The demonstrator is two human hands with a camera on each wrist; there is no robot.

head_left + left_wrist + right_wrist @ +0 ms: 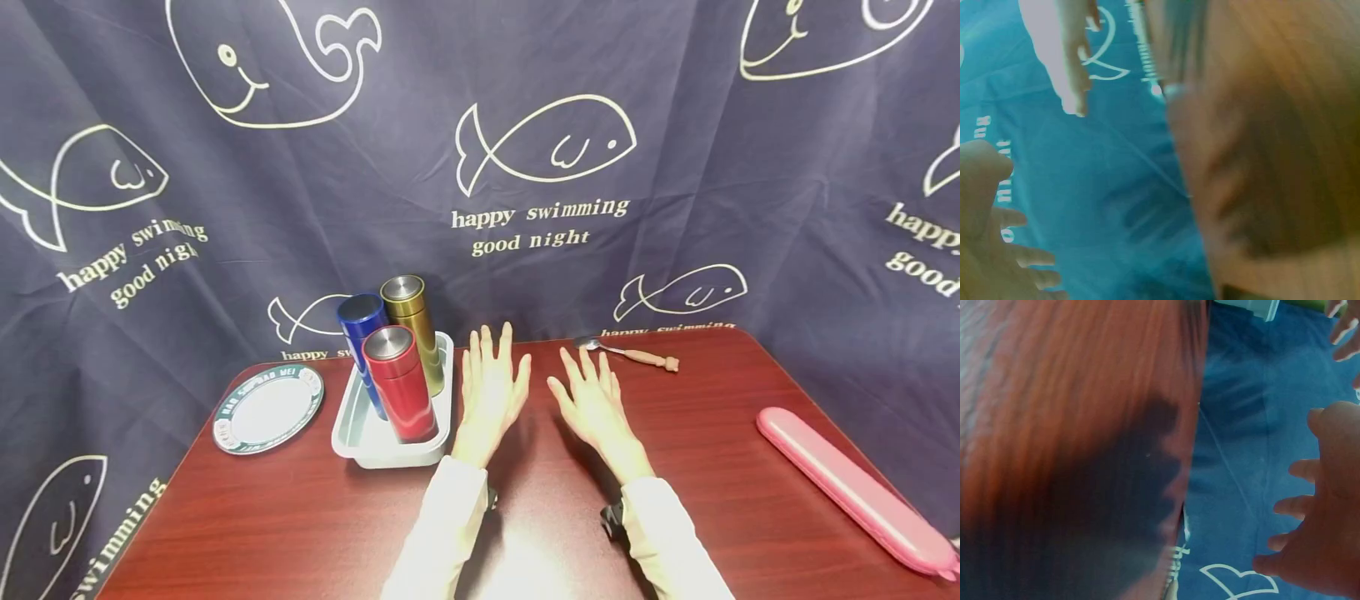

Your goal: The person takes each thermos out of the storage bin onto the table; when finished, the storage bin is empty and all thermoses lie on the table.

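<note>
My left hand (491,390) hovers over the middle of the table, palm down with fingers spread, holding nothing. Just left of it a white tray (347,451) carries a red thermos (402,389), a blue thermos (362,312) and a gold thermos (414,321), all upright. Over the table to the right is my right hand (597,402), likewise flat and without anything in its grasp. Beyond its fingertips lies a spoon (648,358) with a wooden handle near the back edge. In the right wrist view the right hand (1329,506) shows spread fingers above the table.
A round plate (270,408) with a green patterned rim rests at the table's left. Along the right edge lies a long pink balloon (855,492). The red-brown table (555,517) meets a dark blue curtain (540,50) with fish drawings behind it.
</note>
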